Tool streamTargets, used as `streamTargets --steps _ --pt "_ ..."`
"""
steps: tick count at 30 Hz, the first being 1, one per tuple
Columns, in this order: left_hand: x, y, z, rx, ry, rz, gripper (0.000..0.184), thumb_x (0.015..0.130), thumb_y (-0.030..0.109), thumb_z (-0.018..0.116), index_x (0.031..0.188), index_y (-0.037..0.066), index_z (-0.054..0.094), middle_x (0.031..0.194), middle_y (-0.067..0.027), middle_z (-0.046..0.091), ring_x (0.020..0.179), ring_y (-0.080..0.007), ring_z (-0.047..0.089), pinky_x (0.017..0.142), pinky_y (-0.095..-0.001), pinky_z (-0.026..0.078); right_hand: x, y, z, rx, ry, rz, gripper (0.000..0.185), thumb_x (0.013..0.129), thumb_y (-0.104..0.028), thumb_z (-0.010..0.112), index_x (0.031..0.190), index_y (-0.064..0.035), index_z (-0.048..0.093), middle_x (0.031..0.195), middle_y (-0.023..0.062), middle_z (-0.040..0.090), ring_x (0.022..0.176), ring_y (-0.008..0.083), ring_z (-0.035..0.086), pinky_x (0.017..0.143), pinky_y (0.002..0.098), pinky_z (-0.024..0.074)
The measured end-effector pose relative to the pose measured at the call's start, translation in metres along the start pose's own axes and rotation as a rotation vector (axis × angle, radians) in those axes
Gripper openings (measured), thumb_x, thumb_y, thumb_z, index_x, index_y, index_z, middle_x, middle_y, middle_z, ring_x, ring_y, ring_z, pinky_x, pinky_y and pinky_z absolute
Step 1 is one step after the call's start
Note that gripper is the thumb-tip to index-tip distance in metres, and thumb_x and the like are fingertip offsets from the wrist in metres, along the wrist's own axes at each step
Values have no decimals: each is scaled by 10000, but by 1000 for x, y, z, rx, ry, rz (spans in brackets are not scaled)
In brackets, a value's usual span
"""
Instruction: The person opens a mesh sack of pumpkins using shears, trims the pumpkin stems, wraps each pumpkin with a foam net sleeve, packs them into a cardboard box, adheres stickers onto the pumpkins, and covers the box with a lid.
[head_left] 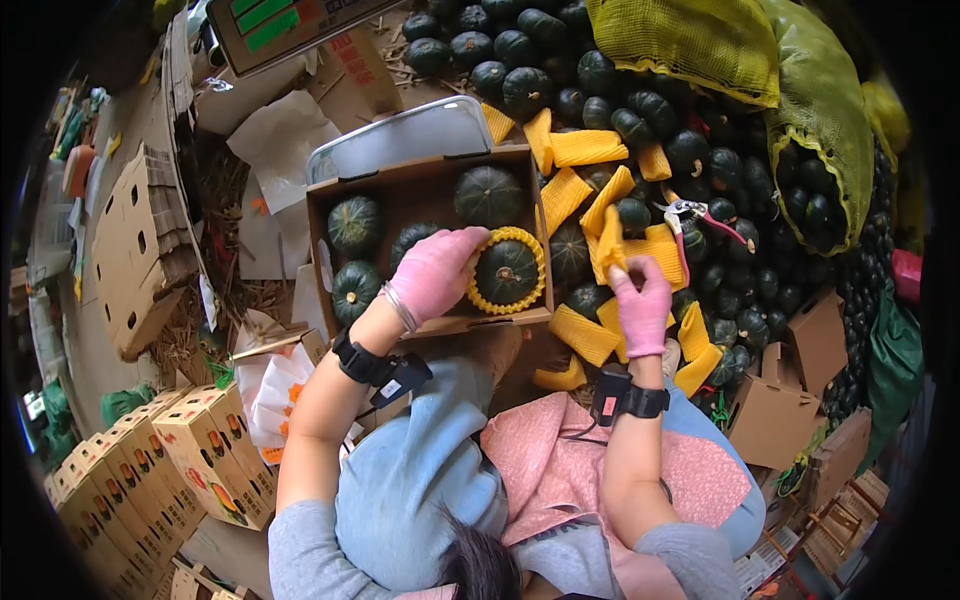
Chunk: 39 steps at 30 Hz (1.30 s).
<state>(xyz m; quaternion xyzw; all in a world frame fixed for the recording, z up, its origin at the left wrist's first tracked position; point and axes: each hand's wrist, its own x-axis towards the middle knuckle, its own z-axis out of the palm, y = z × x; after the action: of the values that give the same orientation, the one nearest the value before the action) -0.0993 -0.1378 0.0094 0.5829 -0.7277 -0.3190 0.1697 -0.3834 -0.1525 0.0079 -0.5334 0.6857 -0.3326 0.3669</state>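
My left hand (437, 272), in a pink glove, reaches into an open cardboard box (430, 327). Its fingers close on the edge of a yellow foam net (541, 268) that rings a dark green squash (507, 272). Other squashes (488, 195) sit in the same box without nets around them. To the right of the box, my gloved right hand (643, 305) pinches another yellow foam net (609, 245) between thumb and fingers. Beneath that hand lie loose foam nets (585, 335) and more squashes.
A large heap of squashes (655, 110) spreads behind and right. Pink-handled pruning shears (690, 212) lie on it. Yellow mesh sacks (815, 90), a digital scale (290, 25), a translucent tub (400, 135) and printed cartons (215, 455) stand around.
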Motion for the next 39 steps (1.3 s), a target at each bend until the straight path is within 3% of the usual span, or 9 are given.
streamTargets --steps 6,10,12,19,22,23,26,31,39 --pt "-5 18 -7 168 254 101 248 766 154 672 998 98 605 835 -111 607 893 -284 587 731 -404 496 -39 -71 30 333 -136 -203 188 861 -56 639 739 -23 500 725 9 464 654 84 429 588 238 380" --pt "-41 46 -46 -762 -21 -35 395 735 290 771 915 16 552 775 -103 522 699 -205 521 645 -326 446 -62 -101 66 548 -437 -389 136 855 -109 664 806 -22 572 780 30 519 714 109 493 667 227 411" --pt "-50 40 -53 -685 3 -74 356 753 252 756 899 16 534 767 -89 495 686 -170 477 633 -307 442 -74 -102 77 864 -585 -15 101 880 -107 643 841 -36 582 806 -11 528 740 64 480 691 205 408" --pt "-63 26 -40 -355 197 146 218 777 0 647 970 3 548 905 -66 599 778 -128 570 694 -285 467 -77 -103 102 385 -187 -269 320 718 48 642 1001 -30 515 944 113 535 808 246 608 719 328 491" --pt "-63 12 -35 -595 175 -66 311 749 -26 590 1059 -6 583 929 -103 618 835 -221 613 769 -299 488 -68 -108 100 168 -151 -517 380 668 85 547 1032 -23 541 936 140 541 805 290 598 729 325 488" --pt "-71 13 -37 -1304 91 -283 291 802 -17 571 1092 -27 583 992 -81 643 883 -176 614 828 -283 483 -67 -102 99 173 -221 -461 371 618 87 482 963 -4 585 881 161 546 793 317 583 721 317 484" --pt "-86 8 -61 -1803 6 -279 259 846 133 622 1060 -12 602 1011 -56 636 932 -137 600 859 -271 467 -56 -80 90 564 -662 42 222 655 133 481 788 16 614 778 92 587 726 234 580 687 293 477" --pt "-98 5 -62 -1314 -109 -127 233 873 151 607 1030 -20 631 1232 -120 549 1186 -208 487 979 -332 394 -68 -77 81 1306 -1108 475 265 776 74 514 973 18 682 959 78 688 952 148 638 816 266 492" --pt "-80 2 -42 -447 290 333 279 627 -51 698 882 43 633 960 -114 642 944 -302 614 865 -405 482 -81 -98 98 923 -832 202 437 820 81 483 1240 -35 508 1121 56 538 1084 158 522 984 277 396"
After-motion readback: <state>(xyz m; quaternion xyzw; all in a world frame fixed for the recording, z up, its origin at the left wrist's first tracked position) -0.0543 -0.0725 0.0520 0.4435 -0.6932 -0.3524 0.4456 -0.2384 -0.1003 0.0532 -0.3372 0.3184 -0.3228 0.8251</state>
